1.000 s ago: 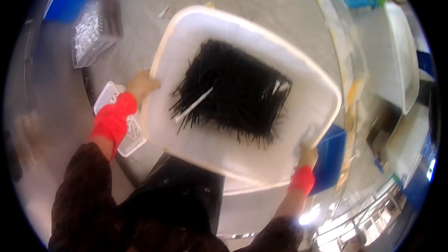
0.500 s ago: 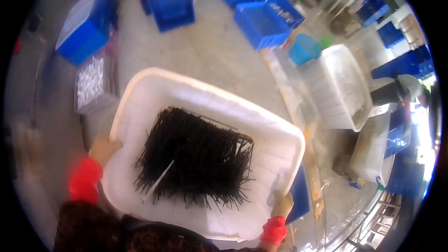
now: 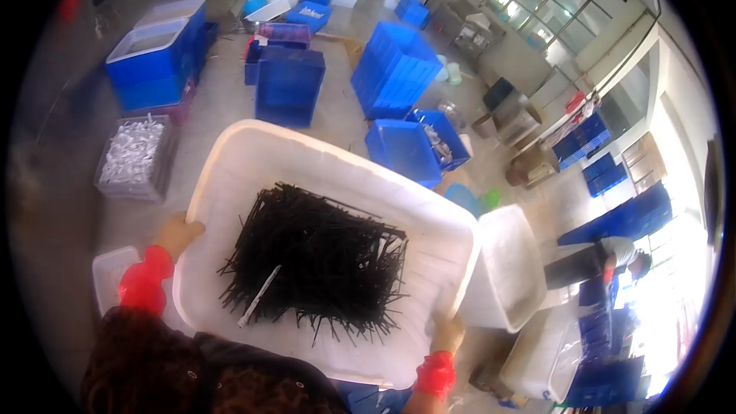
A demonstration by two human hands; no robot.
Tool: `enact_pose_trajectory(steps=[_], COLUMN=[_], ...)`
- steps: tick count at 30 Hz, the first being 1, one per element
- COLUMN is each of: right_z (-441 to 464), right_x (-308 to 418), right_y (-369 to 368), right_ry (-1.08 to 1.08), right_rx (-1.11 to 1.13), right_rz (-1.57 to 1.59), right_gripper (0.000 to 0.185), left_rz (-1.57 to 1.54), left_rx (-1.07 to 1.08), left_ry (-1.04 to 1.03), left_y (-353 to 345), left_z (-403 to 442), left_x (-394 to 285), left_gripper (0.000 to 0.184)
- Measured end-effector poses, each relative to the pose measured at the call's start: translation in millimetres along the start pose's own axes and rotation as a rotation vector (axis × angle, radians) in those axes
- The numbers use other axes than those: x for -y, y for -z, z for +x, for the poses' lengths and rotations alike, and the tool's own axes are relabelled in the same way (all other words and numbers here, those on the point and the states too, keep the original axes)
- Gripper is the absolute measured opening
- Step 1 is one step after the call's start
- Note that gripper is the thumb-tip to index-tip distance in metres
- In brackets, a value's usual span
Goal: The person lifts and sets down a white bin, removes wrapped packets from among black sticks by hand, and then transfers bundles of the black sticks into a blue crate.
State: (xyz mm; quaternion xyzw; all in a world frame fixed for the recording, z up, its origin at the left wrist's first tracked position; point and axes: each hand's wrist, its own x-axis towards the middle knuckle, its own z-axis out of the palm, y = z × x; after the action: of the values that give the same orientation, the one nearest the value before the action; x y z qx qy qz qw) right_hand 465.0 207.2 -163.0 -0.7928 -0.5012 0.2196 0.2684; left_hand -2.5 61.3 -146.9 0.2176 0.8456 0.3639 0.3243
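Note:
A large white plastic tub [image 3: 429,215] is held up in front of my body, tilted in view. Inside it lies a heap of thin black sticks [image 3: 314,253], with one pale strip [image 3: 261,295] resting on top. My left hand [image 3: 179,236] grips the tub's left rim, thumb over the edge. On the right rim near the lower corner, my right hand [image 3: 446,334] is closed round the edge. Both wrists have red cuffs. The fingers under the rim are hidden.
A grey crate of white pieces [image 3: 134,149] stands at left. Ahead are stacked blue crates [image 3: 395,69] and a dark blue bin [image 3: 287,84]. Big white tubs [image 3: 510,268] stand at right, where a person [image 3: 598,261] bends over. A small white tray [image 3: 115,276] lies low at left.
The view has lifted and shifted, showing more of the far room and windows. The tub stays in both hands. The white tubs and the person now appear lower in view.

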Motion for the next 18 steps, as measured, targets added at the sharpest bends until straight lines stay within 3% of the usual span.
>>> enact_pose_trajectory(steps=[2, 5, 9, 13, 18], right_z=[6, 0, 37, 41, 85], right_x=[24, 56, 34, 77, 73], right_y=[-9, -1, -3, -9, -28], right_ry=[0.060, -0.053, -0.105, -0.101, -0.081], right_rx=[-0.006, -0.006, 0.041, 0.002, 0.014], right_rz=[-0.227, -0.099, -0.085, -0.126, -0.069], right_gripper=[0.045, 0.043, 0.041, 0.037, 0.040], left_rz=[-0.022, -0.014, 0.118, 0.049, -0.004], left_rx=[-0.011, 0.094, 0.099, 0.108, 0.104], left_ry=[-0.047, -0.016, 0.049, 0.002, -0.008], left_y=[-10, -18, -30, -46, -71], left_z=[17, 39, 53, 81, 112], left_x=[11, -8, -36, -43, -77], left_gripper=[0.035, 0.037, 0.038, 0.038, 0.036])
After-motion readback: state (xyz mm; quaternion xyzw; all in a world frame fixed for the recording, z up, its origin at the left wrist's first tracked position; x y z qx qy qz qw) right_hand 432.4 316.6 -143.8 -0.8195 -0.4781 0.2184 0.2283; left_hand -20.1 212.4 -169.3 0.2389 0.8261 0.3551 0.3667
